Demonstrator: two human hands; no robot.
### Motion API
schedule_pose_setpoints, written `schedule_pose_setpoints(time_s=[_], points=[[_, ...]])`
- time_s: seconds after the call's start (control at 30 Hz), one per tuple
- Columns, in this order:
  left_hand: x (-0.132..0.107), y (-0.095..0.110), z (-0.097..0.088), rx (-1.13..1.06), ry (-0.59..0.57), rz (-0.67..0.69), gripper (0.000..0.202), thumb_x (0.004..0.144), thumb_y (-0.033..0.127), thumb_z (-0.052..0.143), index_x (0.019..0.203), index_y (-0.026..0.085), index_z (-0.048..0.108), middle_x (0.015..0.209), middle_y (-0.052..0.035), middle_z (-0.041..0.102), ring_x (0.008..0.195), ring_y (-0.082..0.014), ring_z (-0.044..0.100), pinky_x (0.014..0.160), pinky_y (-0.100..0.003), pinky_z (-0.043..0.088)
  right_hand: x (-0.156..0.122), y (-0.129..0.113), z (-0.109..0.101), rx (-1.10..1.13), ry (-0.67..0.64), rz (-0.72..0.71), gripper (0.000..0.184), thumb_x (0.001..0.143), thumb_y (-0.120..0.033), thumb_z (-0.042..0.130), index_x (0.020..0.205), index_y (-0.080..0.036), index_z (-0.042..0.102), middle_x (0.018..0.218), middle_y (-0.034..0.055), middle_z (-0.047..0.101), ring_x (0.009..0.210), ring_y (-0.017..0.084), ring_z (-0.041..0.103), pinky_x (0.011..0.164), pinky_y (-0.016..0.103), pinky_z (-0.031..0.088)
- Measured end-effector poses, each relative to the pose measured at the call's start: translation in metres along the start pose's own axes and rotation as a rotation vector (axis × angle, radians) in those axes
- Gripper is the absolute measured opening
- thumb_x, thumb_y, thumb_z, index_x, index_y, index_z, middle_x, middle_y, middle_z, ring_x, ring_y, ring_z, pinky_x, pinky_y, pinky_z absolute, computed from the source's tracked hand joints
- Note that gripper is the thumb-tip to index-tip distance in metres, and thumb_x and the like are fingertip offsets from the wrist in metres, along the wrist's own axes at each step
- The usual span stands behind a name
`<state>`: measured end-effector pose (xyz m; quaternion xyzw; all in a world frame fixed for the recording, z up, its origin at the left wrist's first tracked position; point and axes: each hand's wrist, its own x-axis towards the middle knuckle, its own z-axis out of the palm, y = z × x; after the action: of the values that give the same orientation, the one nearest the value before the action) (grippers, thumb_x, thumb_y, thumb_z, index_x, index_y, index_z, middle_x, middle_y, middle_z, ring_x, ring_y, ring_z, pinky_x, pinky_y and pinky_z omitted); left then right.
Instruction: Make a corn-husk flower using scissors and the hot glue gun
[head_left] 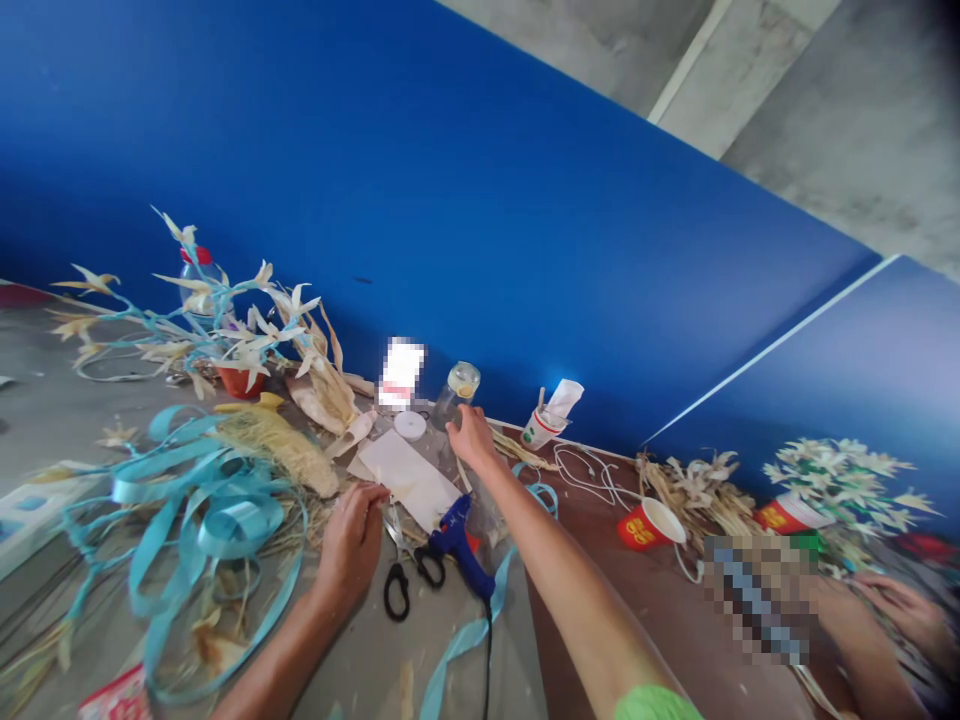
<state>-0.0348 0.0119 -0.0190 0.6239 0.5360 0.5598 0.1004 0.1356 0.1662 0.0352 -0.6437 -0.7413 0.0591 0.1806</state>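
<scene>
My right hand (472,441) is stretched out to the back of the table, its fingers closed at the lower part of a clear glass jar (462,380) with a pale lid. Nearer to me, my left hand (352,540) has its fingers curled together; whatever they hold, if anything, is hidden. Black-handled scissors (397,590) lie just right of it. Between my arms rests a blue glue gun (465,555), beside white paper sheets (409,475). A white ribbon spool (410,425) sits left of the jar.
Loops of light-blue ribbon (240,520) and potted husk flowers (247,340) fill the left. To the right are a red paper cup (651,524), a white cable (592,475) and more white flowers (840,480). Another person's hand (900,600) works at far right. A blue partition (480,200) stands behind.
</scene>
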Motion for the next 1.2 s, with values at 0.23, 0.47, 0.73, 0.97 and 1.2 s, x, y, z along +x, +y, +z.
schedule_pose_setpoints(time_s=[0.23,0.47,0.73,0.97,1.2], points=[[-0.003,0.004,0.001,0.014,-0.003,-0.029,0.018,0.078,0.008,0.041,0.083,0.018,0.055,0.080,-0.0045,0.061,0.078,-0.0167,0.057,0.071,-0.029,0.045,-0.001,0.002,0.006,0.062,-0.007,-0.014,0.046,0.080,-0.022,0.050,0.123,-0.006,0.045,0.120,0.0212,0.051,0.112,0.025,0.050,0.093,0.033,0.037],[-0.003,0.010,-0.001,-0.036,0.003,-0.046,0.022,0.077,0.005,0.038,0.081,0.019,0.055,0.079,-0.0043,0.059,0.078,-0.0166,0.056,0.070,-0.030,0.044,0.001,0.000,0.007,0.076,-0.016,-0.001,0.051,0.080,-0.025,0.050,0.126,-0.004,0.041,0.122,0.0226,0.049,0.106,0.025,0.055,0.089,0.032,0.041],[0.000,0.006,-0.004,-0.117,0.064,-0.053,0.017,0.082,0.012,0.040,0.087,0.018,0.056,0.076,-0.0025,0.054,0.073,-0.0149,0.052,0.067,-0.027,0.041,-0.014,-0.014,-0.002,0.050,-0.099,-0.091,0.040,0.082,-0.025,0.048,0.119,-0.009,0.052,0.111,0.0152,0.060,0.097,0.020,0.058,0.085,0.028,0.042],[0.009,-0.003,-0.008,-0.179,0.194,-0.262,0.016,0.084,0.021,0.040,0.088,0.018,0.055,0.073,-0.0001,0.050,0.069,-0.0139,0.048,0.067,-0.026,0.038,-0.049,-0.034,-0.001,0.065,-0.383,-0.323,0.026,0.079,-0.025,0.053,0.101,-0.020,0.066,0.096,0.0038,0.069,0.088,0.015,0.062,0.078,0.020,0.043],[0.008,-0.003,-0.008,-0.203,0.173,-0.342,0.018,0.083,0.025,0.039,0.089,0.018,0.055,0.070,0.0005,0.049,0.067,-0.0138,0.047,0.066,-0.025,0.038,-0.065,-0.038,0.014,-0.019,-0.431,-0.420,0.031,0.073,-0.014,0.054,0.101,-0.018,0.066,0.102,0.0108,0.063,0.094,0.021,0.058,0.082,0.028,0.042]])
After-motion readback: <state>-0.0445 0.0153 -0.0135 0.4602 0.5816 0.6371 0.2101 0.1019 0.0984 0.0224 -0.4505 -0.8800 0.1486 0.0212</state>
